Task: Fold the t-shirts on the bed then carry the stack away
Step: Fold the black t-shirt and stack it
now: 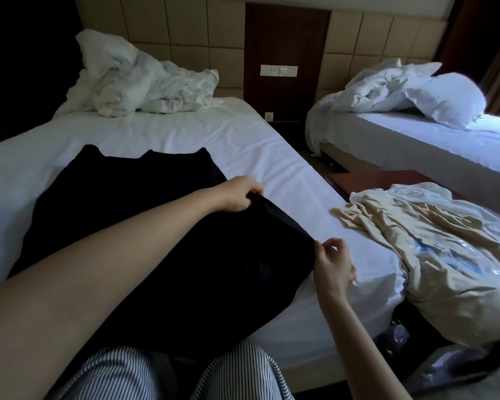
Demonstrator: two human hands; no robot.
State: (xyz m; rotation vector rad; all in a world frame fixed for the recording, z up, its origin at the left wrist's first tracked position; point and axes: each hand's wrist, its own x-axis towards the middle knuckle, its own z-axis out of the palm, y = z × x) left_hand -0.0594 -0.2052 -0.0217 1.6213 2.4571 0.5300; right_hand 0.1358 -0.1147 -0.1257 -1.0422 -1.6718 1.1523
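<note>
Navy cotton t-shirt [145, 226] lies spread on the white-sheeted bed [185, 134], left hand [240, 194] gripping its edge, right hand [334, 267] at its corner, grip unclear: folding barely begun, crumpled cream t-shirt [416, 235] unfolded, no stack yet.

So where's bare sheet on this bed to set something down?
Bare sheet between the dark t-shirt and the crumpled duvet; a strip right of the shirt to the sheet's edge. Crowded at the cream garment, near-right corner.
</note>
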